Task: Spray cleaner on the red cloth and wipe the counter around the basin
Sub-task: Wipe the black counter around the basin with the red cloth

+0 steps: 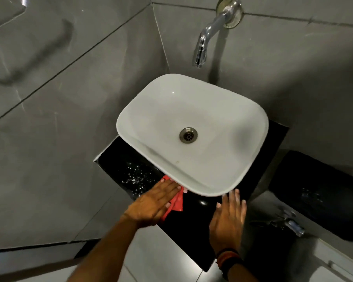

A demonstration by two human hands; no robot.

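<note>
Both flat: right hand [227, 217] on black counter [191, 237], left hand [155, 202] pressing red cloth [176, 203] beside empty basin [228, 151].

— What does the room look like?
— Grey tiled walls [74, 102] meet in a corner at twelve o'clock, dark grout lines crossing them. A chrome spout [210, 35] projects from the wall at one o'clock.
— And lower down?
— Pale floor tiles [161, 259] at six o'clock; dim light.

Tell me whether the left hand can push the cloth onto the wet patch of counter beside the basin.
Probably yes. The left hand lies flat on the red cloth, and the droplets sit just beyond it on open black counter. Only the basin rim overhangs nearby.
</note>
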